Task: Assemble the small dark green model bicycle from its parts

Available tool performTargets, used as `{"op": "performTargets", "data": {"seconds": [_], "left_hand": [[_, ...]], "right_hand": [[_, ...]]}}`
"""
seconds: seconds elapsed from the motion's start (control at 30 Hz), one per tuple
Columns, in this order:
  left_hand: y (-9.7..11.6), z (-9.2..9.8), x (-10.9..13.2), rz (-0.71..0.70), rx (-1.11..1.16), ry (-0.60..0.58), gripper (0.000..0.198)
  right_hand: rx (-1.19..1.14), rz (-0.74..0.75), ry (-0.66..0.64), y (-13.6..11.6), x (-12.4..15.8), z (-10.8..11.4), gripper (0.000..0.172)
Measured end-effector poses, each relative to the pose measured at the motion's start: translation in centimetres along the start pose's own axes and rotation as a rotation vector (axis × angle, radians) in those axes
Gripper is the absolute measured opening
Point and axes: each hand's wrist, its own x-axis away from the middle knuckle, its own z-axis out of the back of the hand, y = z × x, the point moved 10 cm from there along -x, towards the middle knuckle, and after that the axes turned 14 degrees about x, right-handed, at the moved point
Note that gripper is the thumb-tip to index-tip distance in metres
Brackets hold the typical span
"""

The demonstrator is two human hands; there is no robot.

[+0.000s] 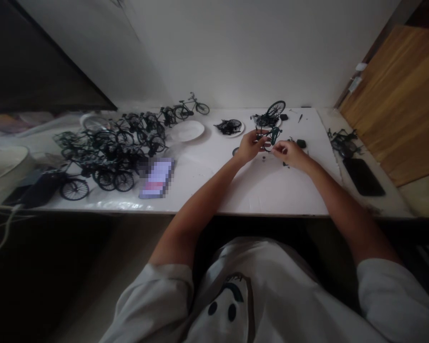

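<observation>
A small dark bicycle frame [274, 135] is held up over the white tabletop [268, 190]. My left hand [250, 146] is closed on its left side. My right hand [289, 153] is pinched at the frame's lower right; whatever sits between those fingertips is too small to make out. Just behind the hands, a white plate [279, 124] bears dark bicycle parts and an upright wheel [276, 109]. Small dark pieces lie around my right hand, and a dark round part [235, 151] is partly hidden by my left hand.
Many small black bicycles [107, 152] crowd the left side. A blurred phone [158, 178], a bare white plate [188, 131] and a plate of parts [229, 127] stand nearer the middle. On the right lie more frames [344, 142] and a black slab [363, 176].
</observation>
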Motion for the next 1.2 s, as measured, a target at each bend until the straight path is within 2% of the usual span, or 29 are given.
{"op": "performTargets", "data": {"seconds": [0.2,0.37,0.63,0.9,1.2], "left_hand": [[-0.2,0.0,-0.2,-0.003,0.0,-0.005,0.033],[-0.3,0.0,-0.3,-0.009,-0.013,-0.022,0.033],[-0.2,-0.2,-0.3,-0.017,-0.017,-0.035,0.038],[-0.1,-0.3,-0.2,-0.017,-0.003,-0.028,0.031],[0.3,-0.3,0.1,-0.035,-0.005,-0.008,0.044]], "right_hand": [[-0.005,-0.014,-0.06,0.0,0.0,-0.7,0.041],[0.009,-0.021,-0.054,0.1,0.0,-0.6,0.046],[0.003,-0.044,0.007,1.3,-0.2,-0.4,0.05],[0.017,-0.078,0.085,1.9,-0.5,0.2,0.052],[0.053,-0.062,0.145,1.6,-0.6,0.6,0.047]]}}
